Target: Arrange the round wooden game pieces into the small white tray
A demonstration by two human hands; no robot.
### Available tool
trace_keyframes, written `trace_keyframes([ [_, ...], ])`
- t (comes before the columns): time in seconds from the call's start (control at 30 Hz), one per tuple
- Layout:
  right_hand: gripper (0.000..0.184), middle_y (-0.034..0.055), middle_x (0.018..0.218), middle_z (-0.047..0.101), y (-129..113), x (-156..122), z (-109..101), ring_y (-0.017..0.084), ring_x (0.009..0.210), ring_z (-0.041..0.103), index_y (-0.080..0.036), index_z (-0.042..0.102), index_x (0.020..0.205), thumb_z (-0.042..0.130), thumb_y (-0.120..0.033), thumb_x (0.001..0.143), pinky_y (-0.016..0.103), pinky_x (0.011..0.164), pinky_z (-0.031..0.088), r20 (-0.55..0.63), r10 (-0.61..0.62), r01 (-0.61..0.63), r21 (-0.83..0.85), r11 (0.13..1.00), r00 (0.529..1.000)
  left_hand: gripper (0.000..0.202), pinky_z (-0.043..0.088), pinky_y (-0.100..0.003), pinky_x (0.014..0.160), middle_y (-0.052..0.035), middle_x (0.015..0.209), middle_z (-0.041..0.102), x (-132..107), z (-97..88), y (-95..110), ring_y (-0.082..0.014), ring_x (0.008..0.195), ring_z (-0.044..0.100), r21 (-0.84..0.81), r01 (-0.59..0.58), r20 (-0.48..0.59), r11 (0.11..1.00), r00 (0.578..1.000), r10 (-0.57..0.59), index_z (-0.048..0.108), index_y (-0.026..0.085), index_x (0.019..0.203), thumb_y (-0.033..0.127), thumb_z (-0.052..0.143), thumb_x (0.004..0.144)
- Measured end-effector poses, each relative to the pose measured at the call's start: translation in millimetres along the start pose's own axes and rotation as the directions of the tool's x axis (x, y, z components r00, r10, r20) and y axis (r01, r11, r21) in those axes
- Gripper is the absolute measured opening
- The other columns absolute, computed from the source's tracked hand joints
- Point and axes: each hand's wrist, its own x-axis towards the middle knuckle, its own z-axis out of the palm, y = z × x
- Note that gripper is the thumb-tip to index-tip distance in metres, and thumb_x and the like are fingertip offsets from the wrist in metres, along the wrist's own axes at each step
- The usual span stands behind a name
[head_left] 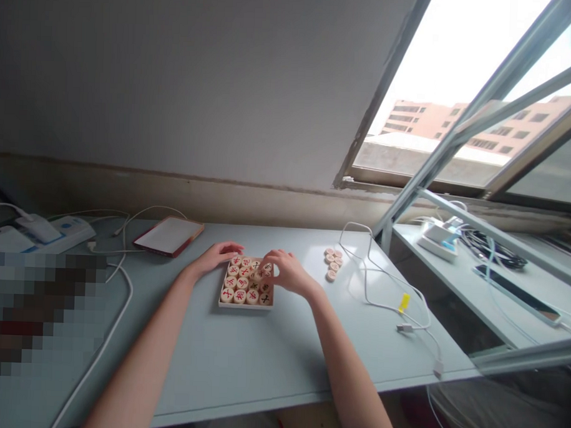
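Observation:
A shallow white box (245, 305) stands on the table, filled with rows of round wooden Chinese chess pieces (240, 296) marked with red and black characters. My left hand (216, 256) is at the box's back left corner, its fingers stretched out along the edge. Over the right side of the box, my right hand (288, 271) has thumb and fingers closed round a Chinese chess piece (265, 272), partly covered by the fingers. Several loose Chinese chess pieces (331, 275) lie on the table, right of my right hand.
A red-edged box lid (169, 235) lies open side up at the back left. White cables (367, 285) run across the table's right side near a yellow tag (404, 302). Power strips (72, 231) stand at the left. A metal frame (410, 196) rises at the right.

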Motion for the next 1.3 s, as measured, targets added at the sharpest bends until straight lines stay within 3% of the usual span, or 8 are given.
trace_keyframes([
  [0.13,0.018,0.0031,0.091,0.055,41.3,-29.6,-29.1,0.017,0.088,0.048,-0.023,0.061,0.085,0.057,-0.037,0.075,0.028,0.075,0.034,-0.129,0.255,-0.264,-0.051,0.963,0.958,0.038,0.040,-0.035,0.086,-0.0078,0.100,0.062,-0.1,0.0,0.5,-0.0227,0.097,0.054,-0.006,0.012,-0.004,1.000,1.000,-0.012,0.060,0.016,0.100,0.039,0.056,0.071],
  [0.23,0.015,0.0055,0.085,0.053,72.2,-56.2,-42.0,0.020,0.087,0.047,-0.020,0.062,0.078,0.061,-0.032,0.070,0.028,0.072,0.035,-0.165,0.514,-0.539,-0.185,0.822,0.842,0.039,0.041,-0.035,0.085,-0.0080,0.101,0.062,0.2,-0.1,0.3,-0.0225,0.096,0.054,-0.005,0.021,-0.005,1.000,1.000,-0.021,0.060,0.017,0.101,0.040,0.056,0.070],
  [0.33,0.022,0.0074,0.091,0.051,84.4,-66.6,-43.2,0.022,0.089,0.046,-0.020,0.061,0.087,0.063,-0.026,0.066,0.029,0.070,0.035,-0.220,0.613,-0.651,-0.258,0.714,0.759,0.038,0.042,-0.034,0.083,-0.0077,0.099,0.063,-0.3,0.4,1.6,-0.0220,0.094,0.055,0.001,0.021,-0.020,1.000,1.000,-0.021,0.062,0.017,0.098,0.041,0.058,0.069],
  [0.47,0.019,0.0041,0.089,0.051,66.2,-49.5,-37.1,0.019,0.086,0.047,-0.023,0.059,0.089,0.062,-0.025,0.070,0.029,0.072,0.035,-0.233,0.438,-0.482,-0.186,0.856,0.868,0.038,0.043,-0.033,0.082,-0.0073,0.099,0.063,-1.2,1.3,3.9,-0.0220,0.093,0.056,0.018,0.023,-0.033,1.000,0.999,-0.022,0.062,0.017,0.097,0.041,0.058,0.068],
  [0.6,0.014,0.0021,0.090,0.054,21.8,-18.6,-19.7,0.014,0.083,0.049,-0.023,0.059,0.090,0.056,-0.027,0.077,0.025,0.072,0.038,-0.066,0.105,-0.096,0.121,0.988,0.992,0.038,0.043,-0.034,0.083,-0.0081,0.099,0.062,-0.4,1.1,2.8,-0.0225,0.094,0.055,0.022,0.011,-0.011,1.000,1.000,-0.011,0.060,0.016,0.099,0.040,0.056,0.070],
  [0.7,0.020,0.0020,0.093,0.056,-10.7,-2.2,-0.4,0.013,0.083,0.051,-0.023,0.061,0.094,0.061,-0.028,0.074,0.023,0.072,0.039,0.147,-0.172,0.123,0.294,0.948,0.974,0.038,0.042,-0.034,0.083,-0.0081,0.099,0.063,0.5,0.7,0.8,-0.0222,0.094,0.055,0.032,0.007,-0.021,0.999,1.000,-0.007,0.060,0.015,0.099,0.039,0.056,0.070],
  [0.87,0.022,-0.0003,0.087,0.062,-28.2,2.7,15.2,0.011,0.074,0.054,-0.022,0.061,0.096,0.060,-0.026,0.074,0.021,0.066,0.040,0.230,-0.187,0.097,0.355,0.930,0.955,0.039,0.042,-0.034,0.084,-0.0080,0.099,0.063,0.4,0.6,0.0,-0.0222,0.095,0.055,0.037,0.012,-0.020,0.999,1.000,-0.012,0.060,0.016,0.100,0.040,0.056,0.070],
  [1.3,0.020,-0.0014,0.083,0.063,-17.5,0.2,2.9,0.008,0.068,0.053,-0.019,0.064,0.088,0.064,-0.021,0.068,0.017,0.060,0.040,0.283,-0.162,0.016,0.455,0.890,0.945,0.039,0.041,-0.034,0.084,-0.0070,0.097,0.063,1.6,0.9,-0.2,-0.0213,0.093,0.055,0.017,0.006,-0.017,1.000,1.000,-0.006,0.061,0.016,0.098,0.040,0.058,0.068],
])
